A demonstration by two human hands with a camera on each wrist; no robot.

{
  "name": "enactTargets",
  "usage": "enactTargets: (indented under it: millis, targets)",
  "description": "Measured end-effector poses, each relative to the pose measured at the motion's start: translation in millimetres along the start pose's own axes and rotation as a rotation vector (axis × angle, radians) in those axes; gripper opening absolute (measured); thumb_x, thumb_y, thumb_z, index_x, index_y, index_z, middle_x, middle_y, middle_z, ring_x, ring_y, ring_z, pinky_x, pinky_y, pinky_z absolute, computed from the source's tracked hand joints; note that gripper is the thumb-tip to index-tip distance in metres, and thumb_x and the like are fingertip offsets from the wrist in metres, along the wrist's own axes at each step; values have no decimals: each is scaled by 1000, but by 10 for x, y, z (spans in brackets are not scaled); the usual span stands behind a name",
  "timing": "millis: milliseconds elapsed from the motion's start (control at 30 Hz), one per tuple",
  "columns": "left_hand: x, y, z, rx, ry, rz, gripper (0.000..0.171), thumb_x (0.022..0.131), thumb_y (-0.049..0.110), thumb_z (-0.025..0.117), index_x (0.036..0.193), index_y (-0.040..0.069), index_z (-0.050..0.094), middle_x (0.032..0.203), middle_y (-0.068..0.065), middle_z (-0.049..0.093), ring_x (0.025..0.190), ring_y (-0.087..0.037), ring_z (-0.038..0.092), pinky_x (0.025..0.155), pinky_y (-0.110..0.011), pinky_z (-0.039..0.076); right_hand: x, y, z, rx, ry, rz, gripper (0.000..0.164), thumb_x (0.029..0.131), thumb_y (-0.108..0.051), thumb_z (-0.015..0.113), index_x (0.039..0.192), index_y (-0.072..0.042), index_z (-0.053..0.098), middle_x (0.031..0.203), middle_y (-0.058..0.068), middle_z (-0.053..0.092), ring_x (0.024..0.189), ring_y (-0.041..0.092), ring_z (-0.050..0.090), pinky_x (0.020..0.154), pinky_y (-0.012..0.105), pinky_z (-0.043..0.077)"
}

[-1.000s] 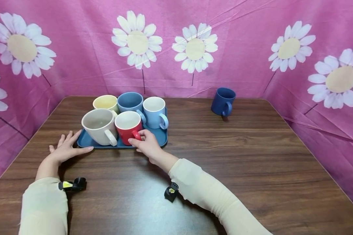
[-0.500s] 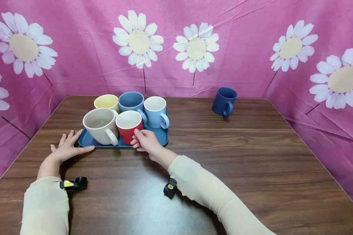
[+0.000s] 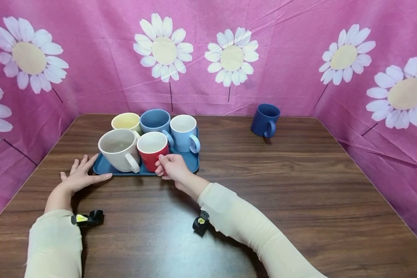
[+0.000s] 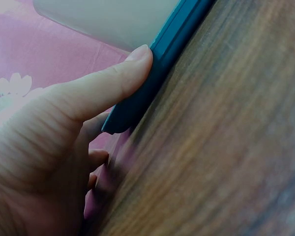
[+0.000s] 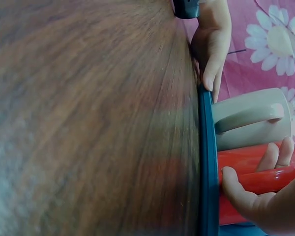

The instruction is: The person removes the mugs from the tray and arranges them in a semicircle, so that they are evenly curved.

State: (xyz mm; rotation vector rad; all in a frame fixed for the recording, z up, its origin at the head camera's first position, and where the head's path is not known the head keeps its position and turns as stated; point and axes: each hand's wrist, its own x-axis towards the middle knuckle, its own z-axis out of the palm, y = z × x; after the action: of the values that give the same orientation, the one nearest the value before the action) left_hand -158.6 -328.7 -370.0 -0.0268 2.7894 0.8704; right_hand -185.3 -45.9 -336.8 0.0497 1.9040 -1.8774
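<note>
The red mug point(image 3: 147, 157), white inside, stands upright on the blue tray point(image 3: 102, 168). My right hand point(image 3: 175, 168) holds it by the handle, which the fingers hide in the head view. Seen from the right wrist, the red handle point(image 5: 273, 180) runs between thumb and fingers. My left hand point(image 3: 77, 180) rests at the tray's near left corner, fingers spread. Its thumb point(image 4: 120, 81) lies along the tray's rim in the left wrist view. A large beige mug point(image 3: 112, 156) stands left of the red one.
Behind on the tray are a yellow mug point(image 3: 125, 121), a blue mug point(image 3: 154, 120) and a light blue mug point(image 3: 181, 135). A dark blue mug point(image 3: 262, 121) stands apart at the back right of the wooden table point(image 3: 281, 185). Pink flowered cloth point(image 3: 100, 69) surrounds the table.
My right hand has closed over the red mug's handle, which showed a second ago and is now covered. The left hand, the tray and the mugs look unmoved.
</note>
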Motion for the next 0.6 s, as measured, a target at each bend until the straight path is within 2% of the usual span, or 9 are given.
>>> enactTargets:
  millis: [400, 600]
  targets:
    - [8, -6, 3, -2, 5, 2, 96, 75, 51, 57, 139, 9, -3, 134, -31, -13, 117, -44, -24, 72, -71, -15, -7, 27, -21, 10, 10, -19, 31, 89, -25, 49, 79, 2, 61, 59, 6, 57, 54, 13, 54, 70, 38, 47]
    - [9, -14, 8, 3, -1, -5, 96, 76, 51, 56, 138, 9, -3, 134, -31, -13, 117, -45, -24, 72, -71, -15, -9, 54, -61, 23, -13, -27, 31, 88, -25, 50, 82, 3, 61, 61, 7, 57, 56, 14, 55, 71, 38, 47]
